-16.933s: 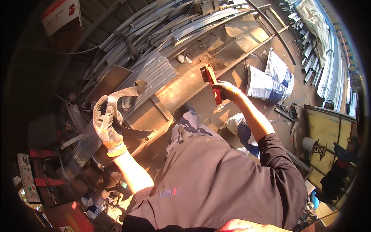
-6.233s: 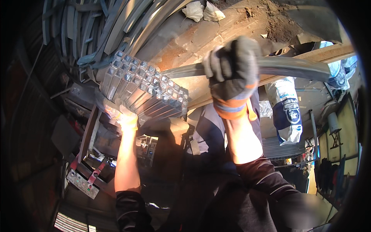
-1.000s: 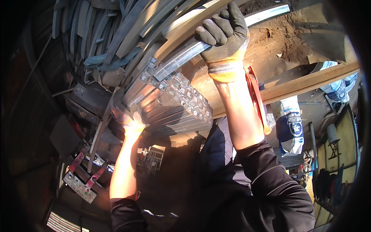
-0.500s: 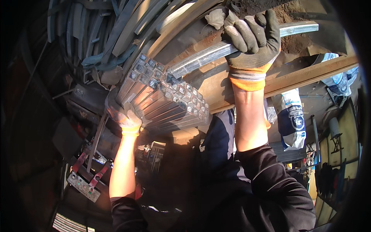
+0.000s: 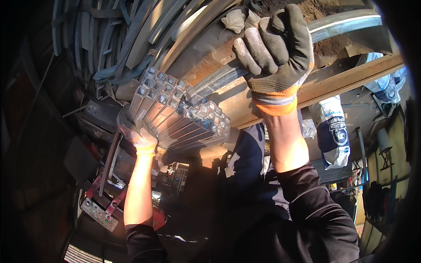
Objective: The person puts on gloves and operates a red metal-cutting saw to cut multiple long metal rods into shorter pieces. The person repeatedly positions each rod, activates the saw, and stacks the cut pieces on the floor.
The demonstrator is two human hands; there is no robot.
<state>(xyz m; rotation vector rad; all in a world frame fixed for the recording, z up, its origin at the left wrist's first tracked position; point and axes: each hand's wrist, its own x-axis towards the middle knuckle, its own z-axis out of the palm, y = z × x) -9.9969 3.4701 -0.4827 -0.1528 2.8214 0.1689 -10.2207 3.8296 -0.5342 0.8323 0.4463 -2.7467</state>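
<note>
My right hand (image 5: 278,55), in a dark-palmed glove with an orange cuff, is closed around a long silvery metal bar (image 5: 342,25). The bar slants from the upper right down to a neat bundle of square metal tubes (image 5: 171,120), its lower end touching or just over their open ends. Against the left side of that bundle rests my left hand (image 5: 137,130), also gloved, thumb on the near side and fingers curled round the edge. Part of its fingers lies in shadow.
Many long metal strips (image 5: 118,39) lie piled at the upper left. A rusty beam (image 5: 351,81) crosses to the right, beside a blue-and-white bag (image 5: 333,131). At the lower left stands a control panel (image 5: 98,215) with buttons. Loose dirt (image 5: 333,46) shows at the top.
My right hand has shifted slightly left with the bar, whose lower end has come lower over the bundle and whose far end has risen. My left hand stays on the bundle.
</note>
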